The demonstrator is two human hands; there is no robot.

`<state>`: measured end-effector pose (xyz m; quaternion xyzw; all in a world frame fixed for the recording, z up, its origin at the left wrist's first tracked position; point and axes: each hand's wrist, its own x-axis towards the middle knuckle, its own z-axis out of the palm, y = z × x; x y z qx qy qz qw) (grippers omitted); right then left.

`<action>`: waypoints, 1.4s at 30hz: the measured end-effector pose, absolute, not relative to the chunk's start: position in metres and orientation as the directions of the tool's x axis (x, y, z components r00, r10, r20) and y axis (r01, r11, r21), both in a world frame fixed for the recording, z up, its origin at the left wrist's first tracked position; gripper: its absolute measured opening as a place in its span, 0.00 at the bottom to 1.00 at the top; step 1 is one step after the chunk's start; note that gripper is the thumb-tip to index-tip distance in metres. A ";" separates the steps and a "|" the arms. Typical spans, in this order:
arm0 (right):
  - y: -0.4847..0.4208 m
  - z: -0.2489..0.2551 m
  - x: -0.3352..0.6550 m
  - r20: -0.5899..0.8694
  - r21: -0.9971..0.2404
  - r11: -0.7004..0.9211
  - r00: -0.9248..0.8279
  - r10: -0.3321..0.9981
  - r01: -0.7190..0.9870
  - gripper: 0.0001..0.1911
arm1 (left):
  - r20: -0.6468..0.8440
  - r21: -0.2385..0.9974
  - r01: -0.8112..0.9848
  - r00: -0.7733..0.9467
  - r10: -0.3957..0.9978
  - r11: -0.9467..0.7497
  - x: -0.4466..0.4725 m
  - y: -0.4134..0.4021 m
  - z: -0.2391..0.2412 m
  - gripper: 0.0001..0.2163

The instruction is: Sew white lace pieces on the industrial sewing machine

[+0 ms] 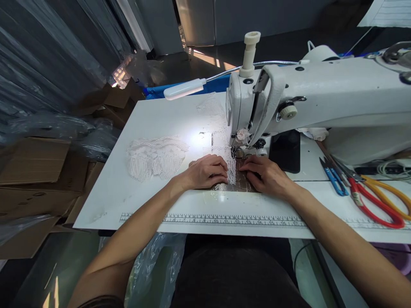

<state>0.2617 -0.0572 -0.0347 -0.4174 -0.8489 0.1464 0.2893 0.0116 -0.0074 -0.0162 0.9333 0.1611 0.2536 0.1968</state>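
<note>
A white lace strip [231, 167] runs under the needle area of a white sewing machine [244, 100] and hangs toward me over the shiny metal bed plate [242, 185]. At its left edge, my left hand [208, 172] rests with curled fingers closed on the lace. My right hand [263, 174] lies just right of the strip, fingers bent together with the tips down near the presser foot [234, 152]; whatever is under those tips is too small to make out. More lace [220, 137] spreads behind the strip.
A pile of ruffled lace [157, 157] lies left on the white table [109, 184]. A lamp [185, 89] lights the work. Blue snips [334, 179], red-handled scissors [374, 205] and yellow-handled scissors [390, 192] lie right. A printed ruler [205, 220] follows the front edge; cardboard boxes [35, 171] stand left.
</note>
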 end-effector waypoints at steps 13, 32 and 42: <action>-0.064 -0.014 0.235 0.445 -0.458 0.652 -0.478 0.757 0.605 0.11 | 0.587 0.414 0.256 0.659 0.471 -0.874 0.019 -0.011 -0.014 0.09; -0.067 -0.014 0.249 0.311 -0.640 0.593 -0.540 0.782 0.489 0.18 | 0.295 0.518 0.283 0.827 0.479 -0.807 0.009 -0.006 -0.012 0.09; -0.063 -0.025 0.236 0.393 -0.638 0.585 -0.441 0.807 0.501 0.09 | 0.499 0.415 0.249 0.742 0.448 -0.875 0.016 -0.012 -0.012 0.14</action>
